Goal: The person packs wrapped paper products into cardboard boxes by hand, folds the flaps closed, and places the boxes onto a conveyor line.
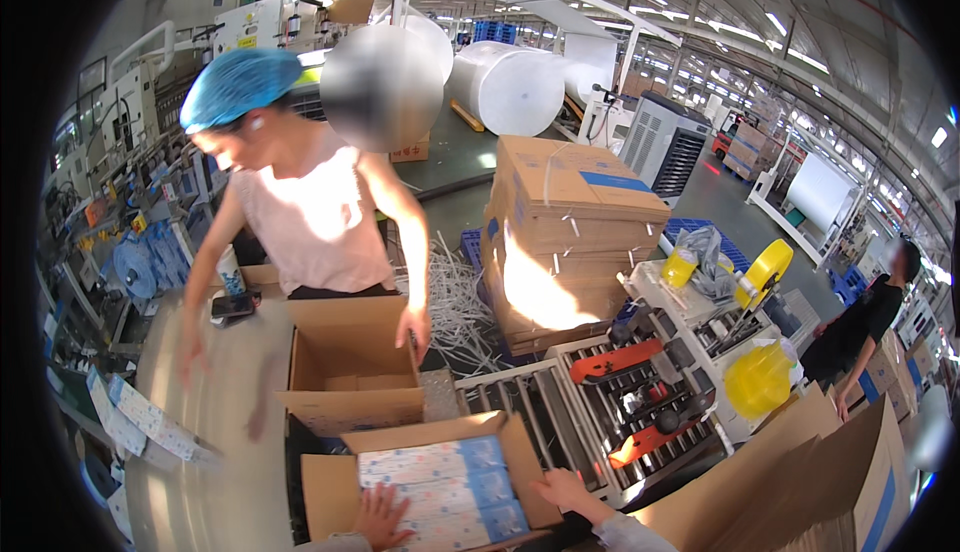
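A cardboard carton [330,492] stands open in front of me, packed with white and blue printed packs [440,482] lying side by side in plastic wrap. My left hand [382,516] lies on the packs at the near left with its fingers spread. At the carton's right side, my right hand [562,492] has its fingers curled over the edge of the cardboard. Just beyond is a second open carton [352,398], which shows bare cardboard inside. A co-worker in a blue hair net [243,82] rests one hand on that carton's right edge and holds the other over the metal table.
A steel table [220,382] carries loose packs [150,422] and a phone [233,305] on the left. To the right is a roller conveyor with a taping machine [640,402]. Flattened cartons [560,242] are stacked beyond; more cardboard [800,482] stands near right.
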`<state>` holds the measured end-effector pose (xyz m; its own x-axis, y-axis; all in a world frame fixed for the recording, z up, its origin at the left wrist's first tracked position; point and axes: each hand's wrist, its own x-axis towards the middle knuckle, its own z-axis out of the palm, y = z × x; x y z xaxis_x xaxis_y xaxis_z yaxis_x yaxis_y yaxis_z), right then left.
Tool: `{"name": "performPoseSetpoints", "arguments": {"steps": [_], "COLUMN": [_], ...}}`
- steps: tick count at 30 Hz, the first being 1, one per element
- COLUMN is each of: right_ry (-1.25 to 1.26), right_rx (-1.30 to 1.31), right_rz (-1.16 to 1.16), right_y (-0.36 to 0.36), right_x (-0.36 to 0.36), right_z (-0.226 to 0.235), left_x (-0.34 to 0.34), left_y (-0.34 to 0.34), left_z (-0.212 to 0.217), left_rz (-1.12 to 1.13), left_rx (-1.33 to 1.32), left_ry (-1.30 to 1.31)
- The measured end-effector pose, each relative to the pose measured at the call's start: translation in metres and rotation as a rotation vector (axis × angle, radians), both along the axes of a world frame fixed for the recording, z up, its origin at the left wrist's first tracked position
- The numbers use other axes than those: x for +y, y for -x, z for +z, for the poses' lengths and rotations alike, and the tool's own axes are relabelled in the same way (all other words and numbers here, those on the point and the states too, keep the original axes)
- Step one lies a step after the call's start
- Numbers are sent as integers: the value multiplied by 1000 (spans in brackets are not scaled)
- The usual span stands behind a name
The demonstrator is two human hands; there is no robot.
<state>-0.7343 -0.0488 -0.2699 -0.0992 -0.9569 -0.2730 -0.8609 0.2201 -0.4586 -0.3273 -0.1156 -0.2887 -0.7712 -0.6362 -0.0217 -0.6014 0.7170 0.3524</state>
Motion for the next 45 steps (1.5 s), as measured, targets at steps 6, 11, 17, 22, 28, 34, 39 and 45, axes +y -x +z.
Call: {"name": "performPoseSetpoints", "arguments": {"steps": [6,11,17,22,28,34,39,45], "right_ry": [111,13,-591,287,551,462,472,544], "right_rx": [-152,86,-351,178,254,74,-16,176], "right_rz": [-32,-70,37,531,307,379,599,162], "right_y": [94,97,75,96,93,73,114,123], "right_x": [-33,12,8,-66,-125,32,-82,-91], "right_z": [-8,41,-62,-48,28,-91,-53,-45], "left_x": [-4,9,34,-53,-8,5,-30,-54], "left_y": [-2,17,213,221,198,183,194,282], "left_z": [-9,-57,-29,25,-44,-143,-113,-86], "left_rz": [1375,571,-482,138,773,905,969,1064], "left_rx": [321,101,-873,-310,419,1077,891,891], "left_ry": [64,-470,-124,-334,-396,-729,-682,-821]}}
